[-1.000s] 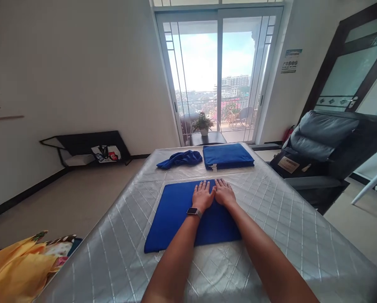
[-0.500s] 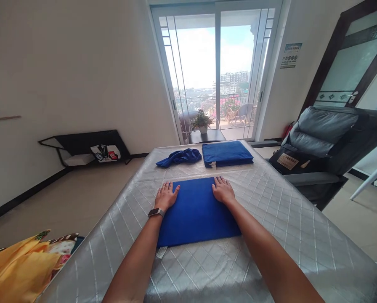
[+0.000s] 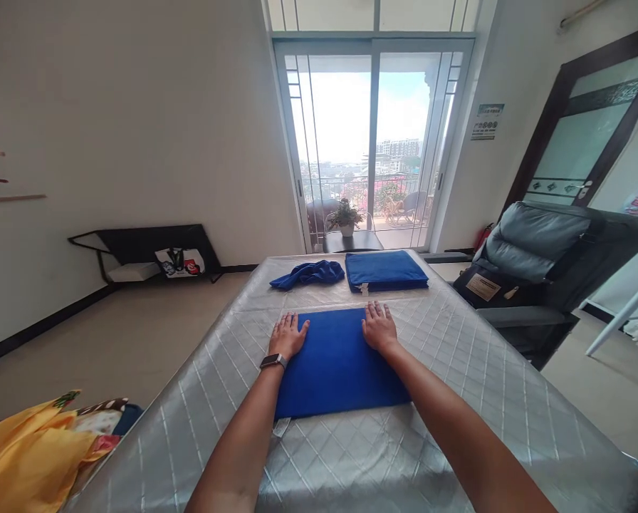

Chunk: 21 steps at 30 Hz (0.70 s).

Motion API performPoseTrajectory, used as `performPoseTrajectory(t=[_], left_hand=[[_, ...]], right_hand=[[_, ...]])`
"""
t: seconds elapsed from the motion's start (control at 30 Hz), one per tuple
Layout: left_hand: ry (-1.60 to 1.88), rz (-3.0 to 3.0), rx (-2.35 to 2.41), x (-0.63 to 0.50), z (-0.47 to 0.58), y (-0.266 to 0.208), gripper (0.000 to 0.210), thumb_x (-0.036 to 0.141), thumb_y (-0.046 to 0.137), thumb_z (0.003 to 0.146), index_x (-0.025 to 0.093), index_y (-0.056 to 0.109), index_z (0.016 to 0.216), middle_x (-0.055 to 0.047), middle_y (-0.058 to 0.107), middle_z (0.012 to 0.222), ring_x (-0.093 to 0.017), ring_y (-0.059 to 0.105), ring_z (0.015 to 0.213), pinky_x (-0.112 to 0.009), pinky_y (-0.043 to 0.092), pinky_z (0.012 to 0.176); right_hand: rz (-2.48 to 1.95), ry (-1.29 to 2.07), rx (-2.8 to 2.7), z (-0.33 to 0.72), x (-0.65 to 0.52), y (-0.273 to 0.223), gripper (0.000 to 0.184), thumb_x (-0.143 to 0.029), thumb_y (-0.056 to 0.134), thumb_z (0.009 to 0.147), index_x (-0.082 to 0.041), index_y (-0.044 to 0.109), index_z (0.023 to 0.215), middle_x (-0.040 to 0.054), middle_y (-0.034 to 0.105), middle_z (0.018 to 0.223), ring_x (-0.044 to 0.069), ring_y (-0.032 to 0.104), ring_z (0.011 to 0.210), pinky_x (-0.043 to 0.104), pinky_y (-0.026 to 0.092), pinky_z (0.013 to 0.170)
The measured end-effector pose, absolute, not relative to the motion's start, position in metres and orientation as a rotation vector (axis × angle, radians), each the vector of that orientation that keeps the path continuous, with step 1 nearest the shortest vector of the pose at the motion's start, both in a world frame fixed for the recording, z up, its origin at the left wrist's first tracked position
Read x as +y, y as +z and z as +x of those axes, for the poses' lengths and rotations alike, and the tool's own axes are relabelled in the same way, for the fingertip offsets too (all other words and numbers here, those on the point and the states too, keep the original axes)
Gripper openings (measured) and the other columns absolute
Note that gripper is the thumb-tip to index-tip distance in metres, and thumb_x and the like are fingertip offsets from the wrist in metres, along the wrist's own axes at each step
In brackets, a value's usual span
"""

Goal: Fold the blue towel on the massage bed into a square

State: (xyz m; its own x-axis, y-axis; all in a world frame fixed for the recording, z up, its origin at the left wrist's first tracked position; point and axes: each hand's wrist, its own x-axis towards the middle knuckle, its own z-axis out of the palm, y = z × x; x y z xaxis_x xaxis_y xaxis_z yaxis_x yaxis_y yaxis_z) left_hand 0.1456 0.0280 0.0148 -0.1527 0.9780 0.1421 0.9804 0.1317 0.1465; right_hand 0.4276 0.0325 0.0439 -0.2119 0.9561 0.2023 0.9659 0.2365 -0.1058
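A folded blue cloth lies flat in front of me on a silver quilted table cover, with a white tag poking out at its near left corner. My left hand, with a watch at the wrist, rests palm down over the cloth's far left edge, fingers stretched out. Over the far right edge lies my right hand, also flat with fingers extended. Beyond them sit a neat stack of folded blue cloths and, to its left, a crumpled blue cloth.
A dark armchair with a black bag on it stands to the right. Yellow fabric is heaped at the lower left. Behind the table, a potted plant stands before the sliding glass door.
The view has tilted up slightly, so everything sits a little lower in the picture. Both hands remain flat at the cloth's edges, with hardly any movement against it.
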Motion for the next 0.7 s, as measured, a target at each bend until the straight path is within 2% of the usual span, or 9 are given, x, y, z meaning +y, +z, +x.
performPoseTrajectory(t=[0.1,0.23,0.47,0.6,0.7], left_hand=[[-0.333,-2.03,-2.349,0.028,0.145,0.014,0.076,0.061,0.017,0.1,0.012,0.035,0.154,-0.016,0.031,0.163,-0.027,0.026,0.151,-0.046,0.021,0.122],[-0.332,-2.034,-2.336,0.03,0.144,0.011,0.076,0.061,0.019,0.1,0.011,0.035,0.154,-0.016,0.03,0.163,-0.027,0.026,0.151,-0.046,0.02,0.122],[-0.315,-1.992,-2.32,0.024,0.147,0.019,0.069,0.055,0.025,0.099,0.013,0.039,0.152,-0.016,0.035,0.161,-0.029,0.029,0.15,-0.051,0.018,0.122],[-0.609,-2.019,-2.132,0.016,0.166,0.038,0.059,0.041,0.033,0.098,0.007,0.049,0.143,-0.018,0.042,0.157,-0.033,0.026,0.151,-0.053,0.01,0.125],[-0.791,-2.154,-2.001,0.016,0.212,0.049,0.054,0.03,0.02,0.101,0.013,0.054,0.14,-0.013,0.05,0.152,-0.025,0.037,0.146,-0.046,0.021,0.124]], right_hand=[[-1.781,-0.064,-2.291,0.426,0.021,0.047,0.063,-0.033,0.025,0.1,-0.004,0.032,0.156,0.0137,0.025,0.164,0.023,0.014,0.154,0.043,0.0,0.124],[-1.902,0.172,-2.272,0.43,0.011,0.036,0.066,-0.041,0.021,0.102,-0.007,0.026,0.158,0.0095,0.022,0.165,0.022,0.016,0.153,0.042,0.009,0.124],[-1.899,0.263,-2.252,0.434,0.008,0.026,0.068,-0.044,0.02,0.102,-0.008,0.023,0.159,0.0082,0.018,0.167,0.022,0.012,0.154,0.041,0.006,0.124],[-1.895,0.296,-2.23,0.432,0.008,0.03,0.067,-0.043,0.02,0.102,-0.009,0.022,0.16,0.0079,0.018,0.167,0.021,0.012,0.154,0.041,0.006,0.124],[-1.887,0.319,-2.224,0.432,0.007,0.031,0.067,-0.043,0.02,0.102,-0.009,0.022,0.16,0.0081,0.017,0.167,0.022,0.011,0.154,0.042,0.006,0.124]])
